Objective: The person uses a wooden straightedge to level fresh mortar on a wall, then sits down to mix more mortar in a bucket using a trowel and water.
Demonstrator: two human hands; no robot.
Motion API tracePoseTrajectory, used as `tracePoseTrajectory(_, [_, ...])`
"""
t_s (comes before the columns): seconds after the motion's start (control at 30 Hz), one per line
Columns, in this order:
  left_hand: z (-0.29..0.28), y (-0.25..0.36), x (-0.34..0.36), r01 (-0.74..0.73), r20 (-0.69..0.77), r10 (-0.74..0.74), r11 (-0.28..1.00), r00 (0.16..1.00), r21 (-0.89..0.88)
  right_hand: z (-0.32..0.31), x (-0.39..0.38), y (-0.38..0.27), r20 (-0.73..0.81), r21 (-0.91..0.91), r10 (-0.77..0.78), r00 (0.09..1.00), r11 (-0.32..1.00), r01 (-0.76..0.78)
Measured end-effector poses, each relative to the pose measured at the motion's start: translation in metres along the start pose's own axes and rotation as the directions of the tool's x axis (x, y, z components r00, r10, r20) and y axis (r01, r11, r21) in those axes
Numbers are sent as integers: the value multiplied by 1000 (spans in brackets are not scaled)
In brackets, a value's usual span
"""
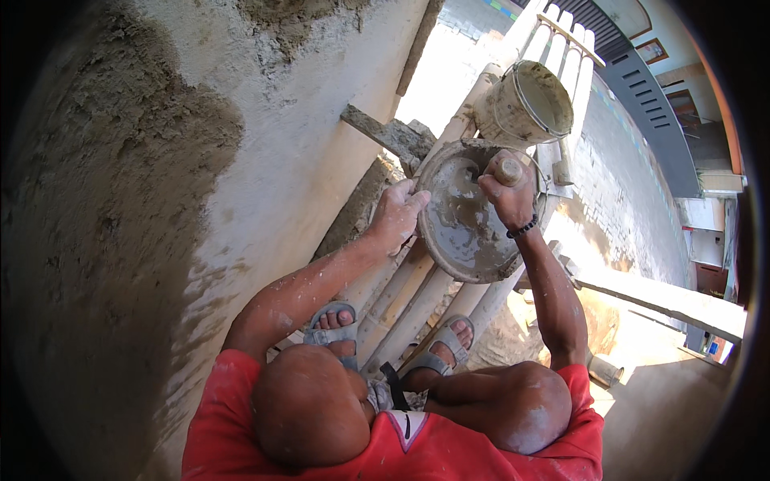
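Note:
A round, mortar-caked basin [427, 232] sits on the bamboo poles in front of me, with wet grey mortar [464, 228] inside. My left hand [396, 215] is closed on the basin's left rim, the thumb over the edge. Over the far right part of the basin, my right hand [510, 196] is wrapped round a wooden-handled tool [508, 171]. Its rounded handle end points up at me, and the rest is hidden under the hand. Just beyond the basin stands a mortar-smeared bucket [501, 112] with a wire handle.
Bamboo poles [401, 309] form the platform under my sandalled feet. To the left rises a wall [281, 152], partly coated with rough, damp mortar [120, 160]. A mortar-covered board [385, 132] juts out near the basin. A wooden beam [666, 301] extends right; paving [618, 176] lies below.

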State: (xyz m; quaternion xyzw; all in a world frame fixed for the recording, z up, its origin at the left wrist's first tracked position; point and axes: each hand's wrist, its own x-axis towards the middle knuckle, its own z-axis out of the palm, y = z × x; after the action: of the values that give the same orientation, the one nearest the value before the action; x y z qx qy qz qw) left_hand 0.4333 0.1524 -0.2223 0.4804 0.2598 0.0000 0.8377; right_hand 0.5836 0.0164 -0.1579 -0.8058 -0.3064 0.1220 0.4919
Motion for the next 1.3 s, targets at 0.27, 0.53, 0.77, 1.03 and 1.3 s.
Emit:
tracePoseTrajectory(0.27, [-7,15,10,65,17,-65,998,998,11,-26,-17,-39,16,216,234,972,948,-232])
tracePoseTrajectory(0.53, [-2,14,-14,138,5,-138,988,990,-72,-54,-69,-72,-97,533,53,994,846,7])
tracePoseTrajectory(0.77, [26,-42,-57,80,41,-74,977,996,-196,-35,-65,-30,-209,453,48,977,890,54])
tracePoseTrajectory(1.03, [30,-37,-53,-6,5,8,960,1000,-279,-24,-45,-33,-41,366,143,989,923,-118])
tracePoseTrajectory(1.3, [-2,19,-23,-42,140,42,999,989,0,-15,3,-36,-179,573,-255,950,758,312])
